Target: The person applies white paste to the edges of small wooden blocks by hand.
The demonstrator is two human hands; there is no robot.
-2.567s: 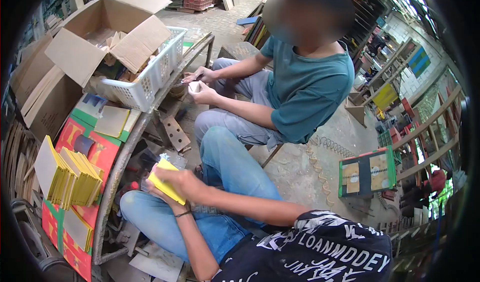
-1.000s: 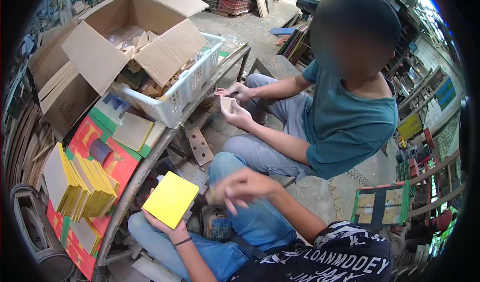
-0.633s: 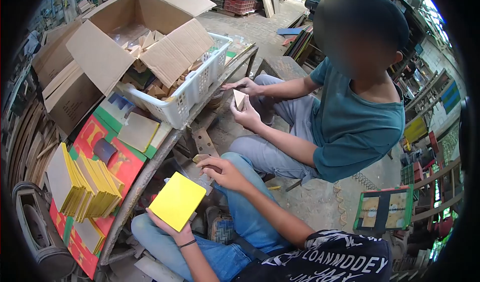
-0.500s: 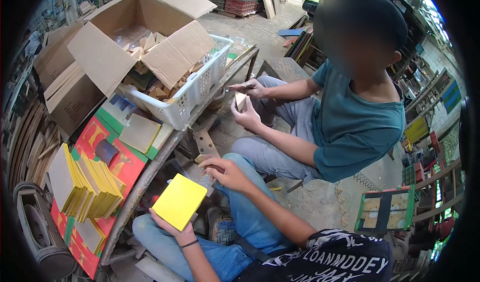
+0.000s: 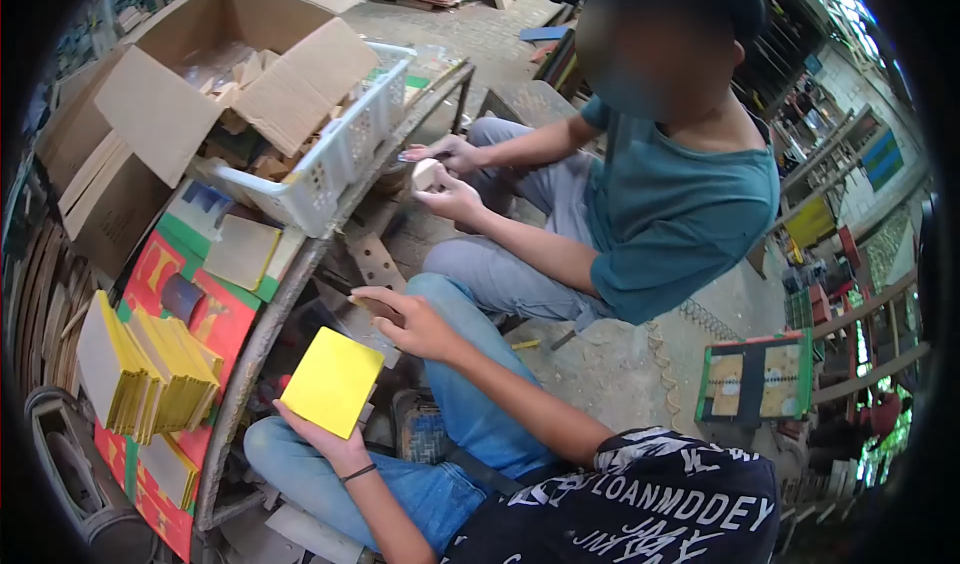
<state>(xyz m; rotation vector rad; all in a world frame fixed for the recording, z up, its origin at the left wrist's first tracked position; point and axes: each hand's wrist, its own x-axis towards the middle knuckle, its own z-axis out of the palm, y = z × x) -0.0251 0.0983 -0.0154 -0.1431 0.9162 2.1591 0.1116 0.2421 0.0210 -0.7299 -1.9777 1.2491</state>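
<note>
My left hand (image 5: 328, 442) grips a square board (image 5: 333, 382) with a bright yellow face by its lower edge, above my left thigh. My right hand (image 5: 420, 326) is closed round a small flat brownish piece (image 5: 378, 309), perhaps a sanding pad; its kind is not clear. That piece is just beyond the board's upper right corner, apart from it. On the bench to the left, a stack of yellow-edged boards (image 5: 160, 369) stands on edge, with a few more boards (image 5: 168, 469) lying in front of it.
A co-worker (image 5: 680, 204) sits opposite, holding a pale wooden piece (image 5: 427, 175). The bench (image 5: 300, 264) carries a white plastic crate (image 5: 320, 189), an open carton (image 5: 160, 104) of wooden pieces, a dark cylinder (image 5: 182, 298) and a single board (image 5: 242, 251).
The whole view has shifted, so most things sit further left and higher. My right hand has turned over the brownish piece. The yellow board stays in my left hand, slightly more upright.
</note>
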